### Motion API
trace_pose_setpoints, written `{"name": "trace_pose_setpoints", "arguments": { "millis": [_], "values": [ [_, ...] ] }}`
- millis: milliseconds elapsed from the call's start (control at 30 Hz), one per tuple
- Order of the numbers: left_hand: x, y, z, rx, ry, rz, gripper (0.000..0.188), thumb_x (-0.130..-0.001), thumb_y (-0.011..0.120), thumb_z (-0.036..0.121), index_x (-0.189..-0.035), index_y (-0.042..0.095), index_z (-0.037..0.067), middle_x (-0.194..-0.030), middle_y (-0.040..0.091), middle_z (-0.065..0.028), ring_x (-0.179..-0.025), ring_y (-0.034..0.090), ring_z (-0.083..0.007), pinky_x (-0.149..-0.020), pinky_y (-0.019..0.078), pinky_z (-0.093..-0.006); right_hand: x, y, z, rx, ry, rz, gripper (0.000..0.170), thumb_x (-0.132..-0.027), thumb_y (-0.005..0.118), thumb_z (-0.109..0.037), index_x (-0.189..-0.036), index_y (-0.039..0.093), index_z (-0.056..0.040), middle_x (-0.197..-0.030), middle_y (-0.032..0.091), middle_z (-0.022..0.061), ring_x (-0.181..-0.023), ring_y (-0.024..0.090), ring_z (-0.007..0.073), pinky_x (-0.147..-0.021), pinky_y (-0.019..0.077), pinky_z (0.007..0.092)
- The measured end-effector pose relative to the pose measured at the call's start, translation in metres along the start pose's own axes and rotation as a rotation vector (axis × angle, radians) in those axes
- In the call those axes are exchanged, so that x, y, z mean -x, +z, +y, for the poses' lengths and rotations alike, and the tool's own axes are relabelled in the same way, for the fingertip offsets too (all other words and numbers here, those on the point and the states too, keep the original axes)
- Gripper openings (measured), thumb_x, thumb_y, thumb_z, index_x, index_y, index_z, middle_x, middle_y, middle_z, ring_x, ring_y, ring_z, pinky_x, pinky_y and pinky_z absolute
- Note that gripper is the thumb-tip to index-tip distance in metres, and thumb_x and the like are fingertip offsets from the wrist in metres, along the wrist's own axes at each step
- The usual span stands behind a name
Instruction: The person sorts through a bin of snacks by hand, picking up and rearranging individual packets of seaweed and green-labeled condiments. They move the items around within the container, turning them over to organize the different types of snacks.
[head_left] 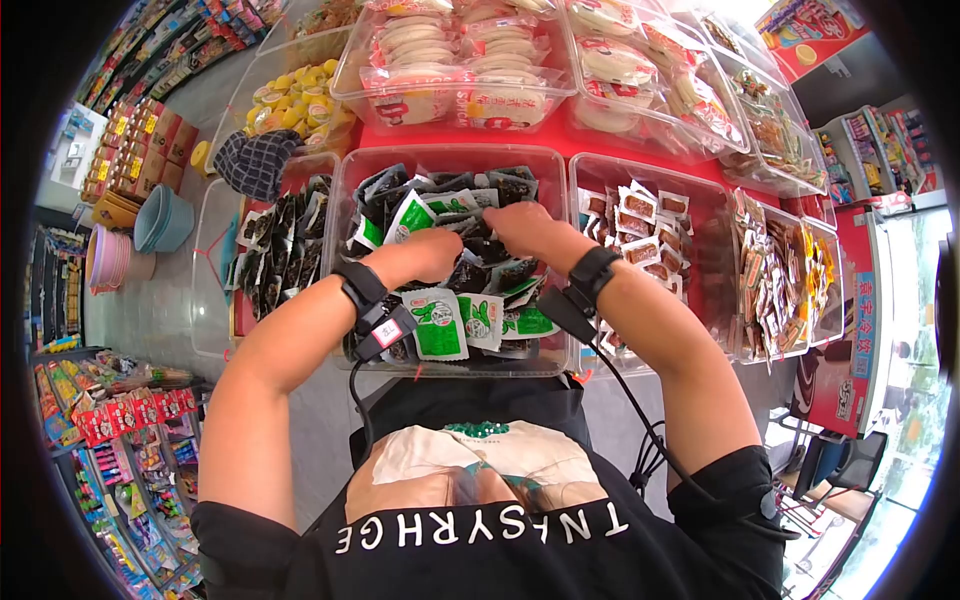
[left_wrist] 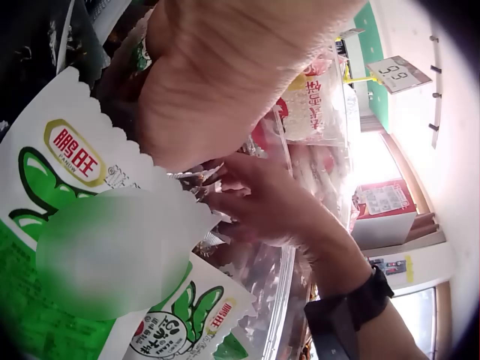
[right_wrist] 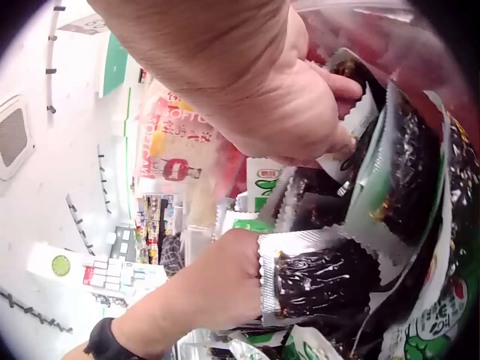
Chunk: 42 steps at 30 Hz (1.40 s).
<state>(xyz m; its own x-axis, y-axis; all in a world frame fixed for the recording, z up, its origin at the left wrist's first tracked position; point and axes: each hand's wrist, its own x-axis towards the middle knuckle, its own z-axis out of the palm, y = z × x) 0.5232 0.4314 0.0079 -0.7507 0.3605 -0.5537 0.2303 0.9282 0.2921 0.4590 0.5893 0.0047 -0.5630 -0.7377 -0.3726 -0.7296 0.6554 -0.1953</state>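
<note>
Both hands are inside a clear bin (head_left: 352,200) of green-and-white and dark packets. My left hand (head_left: 432,254) is at the bin's middle; in the right wrist view the left hand (right_wrist: 229,281) pinches the edge of a dark clear-fronted packet (right_wrist: 319,277). My right hand (head_left: 525,228) is near the bin's back right; in the right wrist view the right hand (right_wrist: 300,105) has its fingers curled on a small packet (right_wrist: 358,124). Green-and-white packets (head_left: 436,324) lie at the bin's front, close to the left wrist camera.
A bin of dark packets (head_left: 290,235) stands on the left, one of small brown packets (head_left: 640,225) on the right. Behind are bins of round wrapped breads (head_left: 455,75) and yellow items (head_left: 295,100). A dark checked cloth (head_left: 256,163) hangs over the left bin's edge.
</note>
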Motion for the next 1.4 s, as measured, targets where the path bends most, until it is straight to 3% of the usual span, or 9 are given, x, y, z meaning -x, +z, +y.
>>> {"name": "trace_pose_setpoints", "arguments": {
  "millis": [300,400,500,667,933,1100,1200,1300,1400],
  "values": [
    [0.014,-0.004,-0.034,0.379,-0.009,0.352,0.013,-0.072,0.054,0.01,-0.08,0.061,0.002,-0.073,0.06,-0.0131,-0.071,0.057,-0.0248,-0.064,0.0463,-0.0348,-0.015,0.013,0.012,-0.054,-0.011,-0.026,0.02,-0.061,0.061,-0.004,-0.08,0.063,-0.0004,-0.085,0.061,0.0176,-0.084,0.06,0.0317,-0.07,0.0483,0.0376],
    [0.032,-0.023,-0.05,0.684,-0.077,0.409,0.011,-0.076,0.056,0.01,-0.081,0.058,0.0,-0.066,0.056,-0.0049,-0.06,0.054,-0.0129,-0.057,0.0467,-0.0274,-0.008,0.004,0.031,-0.324,-0.104,-0.104,0.027,-0.066,0.063,-0.011,-0.093,0.062,-0.0059,-0.088,0.061,0.0152,-0.084,0.058,0.0302,-0.073,0.0459,0.0353],
    [0.046,-0.034,-0.054,1.023,-0.145,0.408,0.008,-0.082,0.051,0.01,-0.086,0.056,0.006,-0.075,0.054,0.003,-0.067,0.053,-0.0065,-0.059,0.0481,-0.0237,0.0,-0.015,0.02,-0.436,-0.294,0.184,0.037,-0.066,0.067,-0.018,-0.1,0.059,-0.0043,-0.091,0.061,0.0141,-0.083,0.059,0.0275,-0.074,0.0453,0.0338],
    [0.051,-0.04,-0.029,1.341,-0.062,0.477,0.008,-0.084,0.051,0.01,-0.087,0.057,0.006,-0.079,0.059,0.001,-0.069,0.055,-0.0083,-0.06,0.0475,-0.0245,0.001,-0.047,-0.012,-1.09,-0.099,0.247,0.047,-0.074,0.067,-0.022,-0.109,0.05,0.005,-0.095,0.059,0.0116,-0.089,0.055,0.0149,-0.077,0.0443,0.0274],
    [0.038,-0.041,-0.02,1.128,-0.032,0.381,0.016,-0.08,0.059,0.016,-0.09,0.058,0.004,-0.081,0.059,0.0003,-0.073,0.055,-0.0085,-0.064,0.0459,-0.0245,0.016,-0.06,0.005,-1.11,-0.071,0.261,0.029,-0.068,0.069,-0.008,-0.092,0.056,0.0008,-0.075,0.059,0.0027,-0.07,0.052,0.0078,-0.063,0.043,0.0226],
    [0.013,-0.015,-0.013,0.374,-0.097,0.088,0.036,-0.069,0.069,0.031,-0.087,0.059,0.002,-0.08,0.059,-0.0111,-0.074,0.057,-0.0211,-0.066,0.045,-0.0308,0.019,-0.049,0.026,-0.698,-0.027,0.378,0.035,-0.061,0.069,-0.013,-0.091,0.056,-0.0021,-0.076,0.059,0.0106,-0.073,0.056,0.0208,-0.065,0.0442,0.0307],
    [0.015,-0.005,0.004,0.117,-0.07,0.252,0.049,-0.063,0.072,0.031,-0.098,0.054,0.003,-0.104,0.049,-0.0149,-0.099,0.046,-0.032,-0.082,0.0393,-0.0373,0.021,-0.047,0.035,-0.56,0.035,0.397,0.036,-0.06,0.065,-0.016,-0.092,0.056,-0.0035,-0.082,0.06,0.0148,-0.08,0.057,0.0294,-0.07,0.0445,0.0355],
    [0.001,-0.003,0.003,0.014,0.128,0.546,0.062,-0.06,0.074,0.029,-0.11,0.046,0.003,-0.109,0.046,-0.0145,-0.103,0.043,-0.0321,-0.085,0.0379,-0.039,0.022,-0.042,0.04,-0.542,0.087,0.464,0.037,-0.061,0.061,-0.016,-0.096,0.055,-0.0044,-0.087,0.06,0.0161,-0.086,0.056,0.0318,-0.074,0.0443,0.0375],
    [-0.008,-0.004,0.005,-0.013,0.058,0.53,0.077,-0.061,0.073,0.026,-0.123,0.032,0.003,-0.113,0.042,-0.0166,-0.105,0.041,-0.0334,-0.087,0.036,-0.0415,0.019,-0.04,0.043,-0.55,0.099,0.52,0.04,-0.062,0.061,-0.018,-0.1,0.054,-0.0056,-0.091,0.06,0.0165,-0.09,0.056,0.0318,-0.076,0.0442,0.0382]
  ]
}}
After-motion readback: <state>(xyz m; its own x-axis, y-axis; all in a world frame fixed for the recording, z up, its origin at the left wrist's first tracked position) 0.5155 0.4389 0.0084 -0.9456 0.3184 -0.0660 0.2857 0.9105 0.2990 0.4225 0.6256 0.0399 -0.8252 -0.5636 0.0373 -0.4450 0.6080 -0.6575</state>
